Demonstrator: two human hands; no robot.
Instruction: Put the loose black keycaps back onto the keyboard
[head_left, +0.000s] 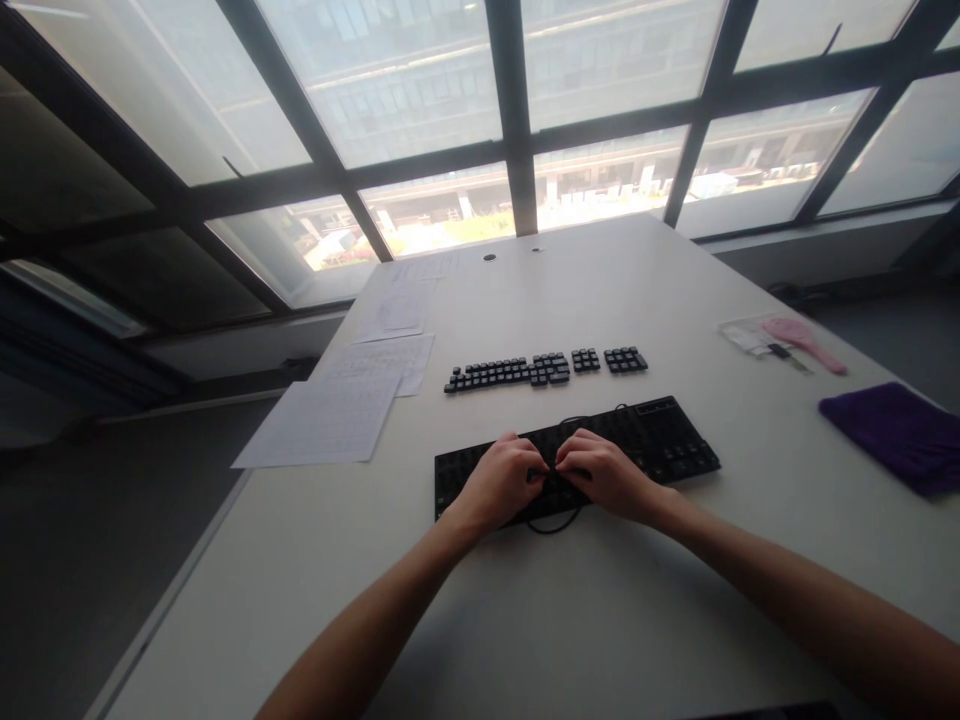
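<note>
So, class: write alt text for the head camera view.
Two bare hands, left hand and right hand, meet over a black keyboard on a white table. Behind it lie rows of loose keycaps; papers left, purple cloth right.

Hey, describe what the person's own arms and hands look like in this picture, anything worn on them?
Both arms are bare as far up as the picture shows: no sleeve is visible. The left hand and the right hand wear no gloves. No watch, bracelet or band shows at either wrist, and no ring can be made out, though the fingers are small and partly curled under. No markings or cables are on them.
</note>
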